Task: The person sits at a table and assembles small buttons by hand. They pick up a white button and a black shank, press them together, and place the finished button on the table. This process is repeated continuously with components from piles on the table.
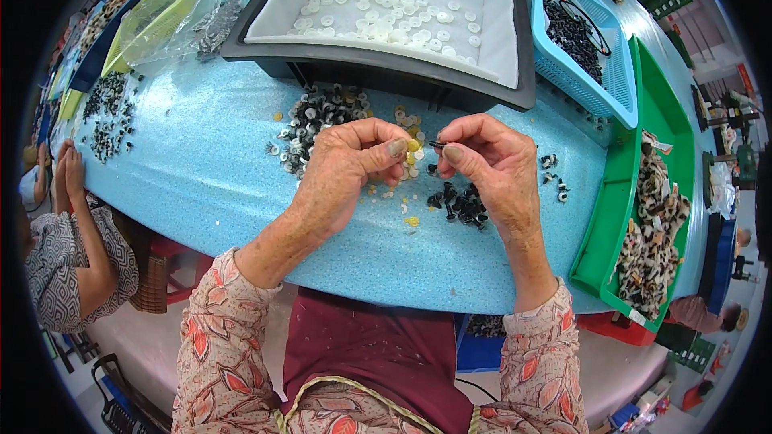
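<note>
My left hand [354,162] and my right hand [488,162] meet above a blue speckled table [217,153]. Between the right thumb and forefinger sits a small black stud [435,145]. The left fingers are pinched together next to it, over a yellowish washer [412,145]; whether they grip one is hidden. Below the right hand lies a small heap of black studs [460,204]. A pile of assembled black-and-white pieces [315,115] lies beyond the left hand, with loose yellow washers [407,119] beside it.
A dark tray [386,64] lined white holds white washers. A light-blue basket [615,72] has black parts. A green tray [599,233] holds spotted fabric pieces. Another person [68,249] sits at the left. A clear plastic bag [173,12] and more dark parts [108,116] lie far left.
</note>
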A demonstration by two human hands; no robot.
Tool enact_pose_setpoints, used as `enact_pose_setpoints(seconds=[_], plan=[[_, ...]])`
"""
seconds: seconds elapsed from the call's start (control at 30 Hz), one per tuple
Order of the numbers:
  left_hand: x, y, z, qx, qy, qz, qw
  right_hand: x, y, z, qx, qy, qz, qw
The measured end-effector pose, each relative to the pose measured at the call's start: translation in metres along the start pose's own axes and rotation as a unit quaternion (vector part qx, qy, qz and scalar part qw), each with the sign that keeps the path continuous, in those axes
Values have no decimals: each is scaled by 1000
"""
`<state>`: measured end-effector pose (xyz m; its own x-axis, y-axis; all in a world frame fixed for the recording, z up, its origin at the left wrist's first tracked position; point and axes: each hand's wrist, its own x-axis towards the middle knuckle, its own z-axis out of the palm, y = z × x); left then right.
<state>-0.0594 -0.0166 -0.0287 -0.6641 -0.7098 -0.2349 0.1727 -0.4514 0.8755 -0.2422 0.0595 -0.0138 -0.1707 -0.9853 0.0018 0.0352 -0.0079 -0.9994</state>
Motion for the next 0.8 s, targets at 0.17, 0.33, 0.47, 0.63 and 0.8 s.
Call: enact_pose_setpoints(seconds=[0.17, 0.33, 0.47, 0.63, 0.8], plan=[[2, -3, 1, -1, 4, 1, 1000, -3, -2, 4, 21, -26, -32, 999], [2, -5, 0, 12, -14, 6, 1000, -2, -1, 6, -3, -33, -17, 999], [1, -6, 1, 17, -21, 9, 1000, -2, -1, 4, 1, -35, -11, 999], [1, -6, 1, 12, -12, 16, 1000, -3, -1, 4, 0, -37, -6, 999], [1, -6, 1, 11, -23, 26, 999, -2, -2, 4, 0, -33, -7, 999]])
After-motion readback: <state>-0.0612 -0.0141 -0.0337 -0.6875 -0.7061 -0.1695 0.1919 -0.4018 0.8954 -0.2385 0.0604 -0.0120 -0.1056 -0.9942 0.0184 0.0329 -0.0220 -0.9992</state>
